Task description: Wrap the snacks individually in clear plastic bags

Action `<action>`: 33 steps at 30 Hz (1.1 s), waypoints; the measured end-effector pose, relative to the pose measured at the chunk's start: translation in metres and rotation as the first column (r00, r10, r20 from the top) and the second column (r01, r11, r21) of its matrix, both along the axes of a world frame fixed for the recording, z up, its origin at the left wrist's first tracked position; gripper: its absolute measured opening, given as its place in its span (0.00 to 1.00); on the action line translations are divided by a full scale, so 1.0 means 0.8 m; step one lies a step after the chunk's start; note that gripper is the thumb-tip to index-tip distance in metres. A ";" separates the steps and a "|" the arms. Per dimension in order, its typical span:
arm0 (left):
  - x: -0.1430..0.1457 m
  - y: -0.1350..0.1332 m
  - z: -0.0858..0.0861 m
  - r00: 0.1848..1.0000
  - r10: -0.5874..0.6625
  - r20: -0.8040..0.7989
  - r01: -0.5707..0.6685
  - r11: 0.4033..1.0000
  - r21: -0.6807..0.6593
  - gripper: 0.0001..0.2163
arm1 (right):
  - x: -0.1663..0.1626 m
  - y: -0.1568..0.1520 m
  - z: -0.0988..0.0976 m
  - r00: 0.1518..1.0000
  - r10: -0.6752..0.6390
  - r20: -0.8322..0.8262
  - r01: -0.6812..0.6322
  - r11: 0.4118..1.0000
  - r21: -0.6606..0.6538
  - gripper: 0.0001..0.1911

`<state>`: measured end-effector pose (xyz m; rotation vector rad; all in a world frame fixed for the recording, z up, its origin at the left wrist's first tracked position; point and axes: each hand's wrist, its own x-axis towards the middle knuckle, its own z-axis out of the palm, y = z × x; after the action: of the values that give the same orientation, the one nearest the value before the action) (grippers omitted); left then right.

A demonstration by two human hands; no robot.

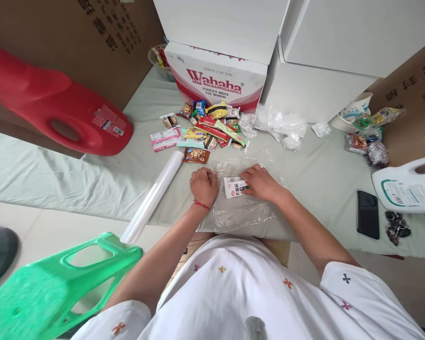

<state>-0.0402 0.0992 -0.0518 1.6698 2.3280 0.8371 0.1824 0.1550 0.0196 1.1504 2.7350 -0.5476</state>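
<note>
A sheet of clear plastic film (242,217) lies crinkled on the cloth in front of me. On it is a small white snack packet (232,187) with dark printed characters and some green at its right end. My right hand (262,183) grips that right end, its fingers bent over the wrapper. Beside the film's left edge rests my left hand (202,185), closed with the fingers curled under; anything inside it is hidden. A long roll of clear film (154,196) lies slanted to the left of that hand.
Wrapped snacks (205,130) are heaped before a Wahaba box (216,78). Crumpled clear bundles (283,123) sit to their right. A red jug (63,111) stands left, a green plastic stool (56,288) below. On the right are a phone (368,215), keys (396,227) and a white jug (411,184).
</note>
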 end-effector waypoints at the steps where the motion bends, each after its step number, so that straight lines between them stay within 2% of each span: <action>1: 0.001 -0.002 0.004 1.000 0.018 -0.014 -0.018 0.999 0.049 0.14 | -0.002 -0.001 0.001 1.000 -0.005 0.006 0.005 1.000 0.003 0.26; 3: 0.003 -0.007 0.015 0.998 -0.026 -0.056 0.033 0.992 0.122 0.16 | -0.005 -0.002 0.004 1.000 -0.013 0.011 0.013 1.000 0.008 0.27; 5: 0.006 -0.006 0.026 0.965 -0.244 -0.098 0.253 0.963 0.097 0.17 | -0.007 -0.003 0.006 1.000 -0.008 0.009 0.008 1.000 0.027 0.25; 7: 0.010 -0.001 0.033 0.869 -0.484 -0.104 0.486 0.874 0.002 0.18 | -0.009 -0.005 0.007 1.000 0.004 0.013 -0.005 0.998 0.055 0.22; 8: 0.010 0.004 0.035 0.835 -0.543 -0.095 0.541 0.840 -0.045 0.19 | -0.009 -0.007 0.007 1.000 0.007 0.018 -0.008 0.998 0.066 0.21; 9: 0.011 0.008 0.034 0.827 -0.556 -0.085 0.551 0.831 -0.082 0.20 | -0.008 -0.009 0.007 1.000 0.006 0.023 -0.007 0.997 0.074 0.21; 11: 0.009 0.013 0.029 0.859 -0.505 -0.082 0.493 0.860 -0.132 0.23 | -0.003 -0.013 0.006 0.999 -0.013 0.031 0.010 0.997 0.080 0.21; 16: 0.007 0.005 0.014 0.879 -0.459 -0.130 0.429 0.879 -0.207 0.26 | 0.017 -0.034 -0.002 0.994 -0.112 -0.016 0.113 0.988 0.109 0.28; 19: 0.009 0.000 0.012 0.881 -0.448 -0.154 0.409 0.883 -0.229 0.26 | 0.022 -0.050 -0.005 0.995 -0.095 -0.026 0.098 0.979 0.178 0.29; 22: 0.011 0.001 0.012 0.880 -0.448 -0.159 0.409 0.884 -0.226 0.27 | 0.025 -0.059 -0.001 0.996 -0.086 0.005 0.084 0.984 0.159 0.18; 24: 0.012 0.002 0.011 0.883 -0.443 -0.155 0.406 0.886 -0.224 0.27 | 0.032 -0.057 0.004 0.985 -0.168 -0.029 0.170 0.982 0.077 0.09; 26: 0.012 0.002 0.011 0.885 -0.442 -0.149 0.404 0.886 -0.227 0.27 | 0.040 -0.053 0.009 0.919 -0.371 -0.134 0.368 0.929 -0.047 0.08; 27: 0.012 0.002 0.011 0.885 -0.442 -0.147 0.405 0.886 -0.228 0.27 | 0.044 -0.051 0.010 0.842 -0.498 -0.209 0.479 0.867 -0.136 0.11; 29: 0.011 0.002 0.010 0.883 -0.445 -0.146 0.408 0.884 -0.227 0.27 | 0.046 -0.048 0.008 0.604 -0.720 -0.341 0.620 0.694 -0.367 0.17; 31: 0.011 0.001 0.009 0.884 -0.445 -0.147 0.409 0.885 -0.222 0.27 | 0.040 -0.048 -0.001 0.389 -0.838 -0.382 0.604 0.545 -0.581 0.22; 32: 0.011 0.001 0.009 0.884 -0.444 -0.148 0.408 0.886 -0.218 0.27 | 0.033 -0.049 -0.007 0.332 -0.865 -0.376 0.575 0.501 -0.647 0.24; 33: 0.011 0.001 0.009 0.884 -0.442 -0.148 0.408 0.887 -0.214 0.27 | 0.025 -0.050 -0.013 0.309 -0.879 -0.363 0.556 0.477 -0.681 0.24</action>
<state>-0.0313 0.1001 -0.0446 2.1445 1.9421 0.3818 0.2028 0.1150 0.0089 2.4495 1.9757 -1.9660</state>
